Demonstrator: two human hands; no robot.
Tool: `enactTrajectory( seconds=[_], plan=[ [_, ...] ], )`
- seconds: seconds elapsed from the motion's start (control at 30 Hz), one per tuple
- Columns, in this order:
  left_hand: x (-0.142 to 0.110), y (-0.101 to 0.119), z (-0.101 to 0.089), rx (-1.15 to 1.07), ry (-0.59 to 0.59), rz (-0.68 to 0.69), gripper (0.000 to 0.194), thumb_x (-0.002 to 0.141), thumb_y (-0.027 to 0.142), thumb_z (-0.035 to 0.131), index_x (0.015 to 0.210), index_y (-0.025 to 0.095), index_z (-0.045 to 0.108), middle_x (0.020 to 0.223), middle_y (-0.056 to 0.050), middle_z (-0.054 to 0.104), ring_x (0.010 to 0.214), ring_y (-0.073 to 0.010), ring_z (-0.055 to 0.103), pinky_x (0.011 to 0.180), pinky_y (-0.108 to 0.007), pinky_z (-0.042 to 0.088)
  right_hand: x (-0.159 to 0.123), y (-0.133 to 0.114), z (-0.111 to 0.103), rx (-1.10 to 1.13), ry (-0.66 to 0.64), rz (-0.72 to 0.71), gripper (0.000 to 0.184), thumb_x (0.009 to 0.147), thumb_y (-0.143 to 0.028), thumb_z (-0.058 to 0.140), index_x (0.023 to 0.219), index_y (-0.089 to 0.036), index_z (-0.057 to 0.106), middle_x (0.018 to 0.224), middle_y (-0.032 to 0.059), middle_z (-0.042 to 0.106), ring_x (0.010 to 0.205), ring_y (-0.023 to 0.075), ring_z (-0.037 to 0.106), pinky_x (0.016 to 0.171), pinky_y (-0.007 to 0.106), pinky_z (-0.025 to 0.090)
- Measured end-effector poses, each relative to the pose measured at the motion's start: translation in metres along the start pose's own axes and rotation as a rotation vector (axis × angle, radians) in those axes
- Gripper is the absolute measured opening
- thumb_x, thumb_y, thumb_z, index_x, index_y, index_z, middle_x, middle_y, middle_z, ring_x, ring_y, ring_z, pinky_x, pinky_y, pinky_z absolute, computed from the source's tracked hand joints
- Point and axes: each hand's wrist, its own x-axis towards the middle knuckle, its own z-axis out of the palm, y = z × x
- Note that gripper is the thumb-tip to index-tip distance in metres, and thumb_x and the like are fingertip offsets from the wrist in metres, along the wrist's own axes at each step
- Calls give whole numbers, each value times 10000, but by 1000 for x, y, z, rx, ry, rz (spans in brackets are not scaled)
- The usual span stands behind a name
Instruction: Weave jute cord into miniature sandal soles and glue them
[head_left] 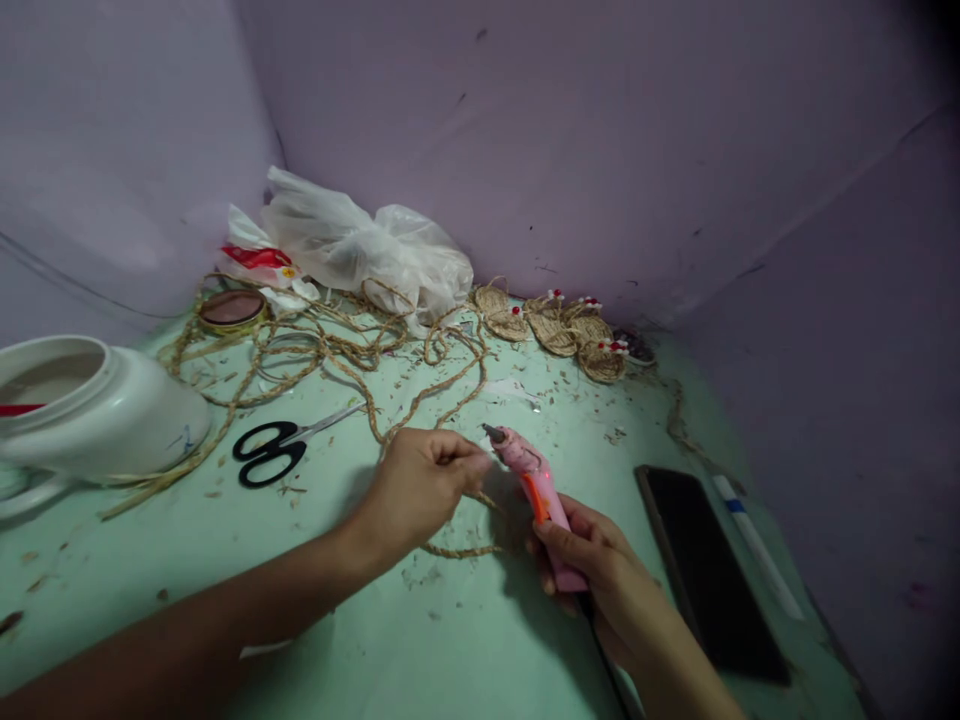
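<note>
My right hand [585,550] grips a pink glue gun [551,510] with an orange trigger, its dark nozzle angled up and to the left. A black cord trails from the base of its handle. Close to the nozzle, my left hand [427,480] is closed in a pinch; what sits between the fingertips is too small to make out. A braided straw rope [457,551] passes under and behind the left hand, and its strands loop across the back of the table. Black-handled scissors [274,450] lie left of that hand, blades toward the rope.
A white jug [142,410] lies at the left. Behind are a tape roll [232,308], a clear plastic bag [360,245] and several woven straw pieces [555,332] with red and white beads. A phone [705,570] and a white pen [757,545] lie right. Scraps litter the green table [420,650].
</note>
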Motion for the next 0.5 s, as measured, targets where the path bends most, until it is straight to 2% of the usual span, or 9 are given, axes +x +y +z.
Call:
enactTrajectory(
  seconds=[0.07, 0.17, 0.23, 0.3, 0.37, 0.43, 0.5],
  plan=[
    [8, -6, -5, -116, 55, -12, 213, 632, 313, 629, 518, 137, 589, 406, 42, 465, 344, -49, 338, 348, -184, 239, 0, 0, 1, -3, 1, -1, 299, 645, -421, 697, 664, -163, 546, 452, -42, 501, 352, 46, 355, 315, 141, 245],
    [20, -10, -22, -251, 242, 32, 216, 664, 326, 573, 542, 155, 524, 439, 49, 448, 346, -41, 314, 341, -182, 205, 0, 0, 0, -15, 4, -8, 281, 669, -412, 674, 664, -166, 538, 428, -44, 491, 348, 46, 342, 322, 142, 241],
    [25, -7, -31, -249, 299, 74, 238, 678, 347, 569, 545, 160, 505, 450, 52, 434, 379, -44, 335, 363, -180, 235, 0, 0, 1, -29, 1, -5, 285, 672, -419, 666, 659, -165, 537, 411, -45, 482, 346, 48, 335, 324, 146, 235],
    [24, -2, -34, -159, 261, 142, 200, 631, 325, 635, 584, 145, 562, 499, 30, 507, 452, -68, 431, 430, -188, 339, 0, -1, 3, -31, 0, -3, 295, 657, -428, 672, 661, -166, 536, 415, -45, 483, 352, 54, 342, 324, 153, 232],
    [19, 3, -31, -47, 189, 225, 187, 592, 274, 663, 710, 129, 646, 647, -15, 621, 575, -111, 537, 546, -220, 438, 0, -1, 5, -37, -3, 1, 297, 643, -425, 679, 654, -168, 531, 421, -45, 483, 357, 59, 348, 326, 159, 232],
    [13, 6, -26, 54, 130, 293, 253, 606, 239, 642, 830, 128, 684, 784, -46, 665, 664, -135, 577, 628, -246, 471, 0, 0, 6, -46, -8, 0, 287, 651, -416, 672, 649, -167, 530, 424, -46, 479, 357, 57, 340, 331, 163, 234],
    [8, 7, -22, 130, 109, 336, 243, 637, 223, 621, 847, 128, 699, 794, -52, 667, 680, -137, 580, 639, -248, 469, 0, 2, 5, -52, -16, -1, 281, 668, -414, 662, 655, -165, 533, 426, -47, 479, 356, 54, 329, 333, 163, 233]
  ],
)
